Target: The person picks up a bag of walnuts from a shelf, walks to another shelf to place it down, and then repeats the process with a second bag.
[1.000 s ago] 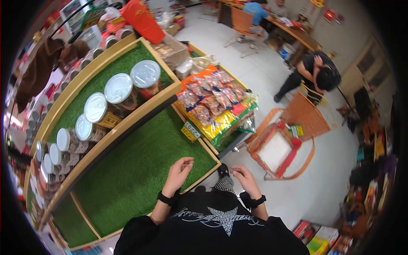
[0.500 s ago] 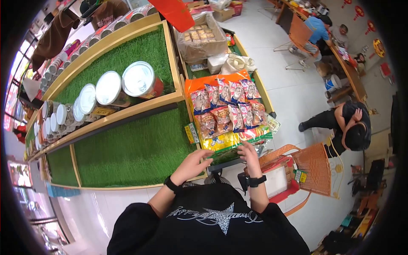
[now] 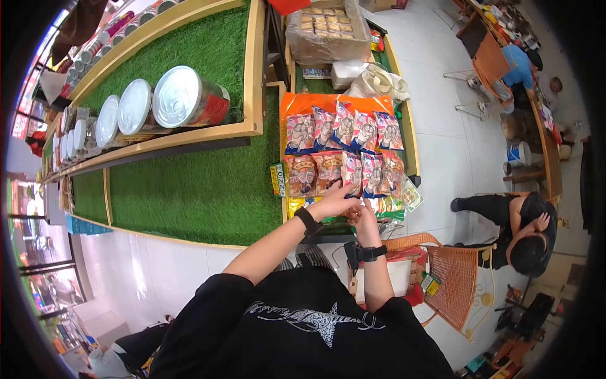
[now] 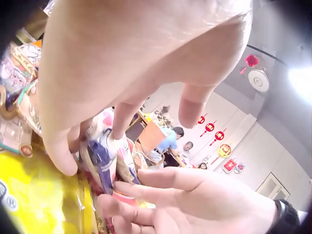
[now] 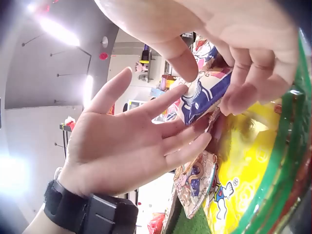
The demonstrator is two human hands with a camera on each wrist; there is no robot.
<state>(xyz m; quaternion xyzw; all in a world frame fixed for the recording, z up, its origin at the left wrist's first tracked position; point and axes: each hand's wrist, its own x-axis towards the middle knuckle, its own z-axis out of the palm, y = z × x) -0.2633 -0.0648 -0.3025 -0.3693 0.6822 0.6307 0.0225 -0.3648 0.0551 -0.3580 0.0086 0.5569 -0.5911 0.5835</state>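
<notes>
Both hands are over the front row of small snack packets (image 3: 352, 174), which lie on a larger yellow bag (image 3: 299, 205). My left hand (image 3: 332, 202) reaches in from the left, with its fingertips right at a blue, white and pink packet (image 4: 103, 157). In the left wrist view its thumb stands apart from the fingers. Close beside it, my right hand (image 3: 364, 226) has its palm turned toward the left hand. In the right wrist view, the right thumb and loosely bent fingers lie to either side of the blue and white packet (image 5: 207, 95), and the left fingers extend onto it.
Green-turfed shelves (image 3: 196, 189) with lidded tubs (image 3: 178, 96) stand to the left. Behind the packets are a box of wrapped cakes (image 3: 328, 31) and a cloth bag (image 3: 377, 85). A wicker chair (image 3: 459, 275) is at the right, with a seated person (image 3: 527, 234) beyond it.
The view has turned toward the packets. Both hands have moved forward from near the body to the front row and come close together.
</notes>
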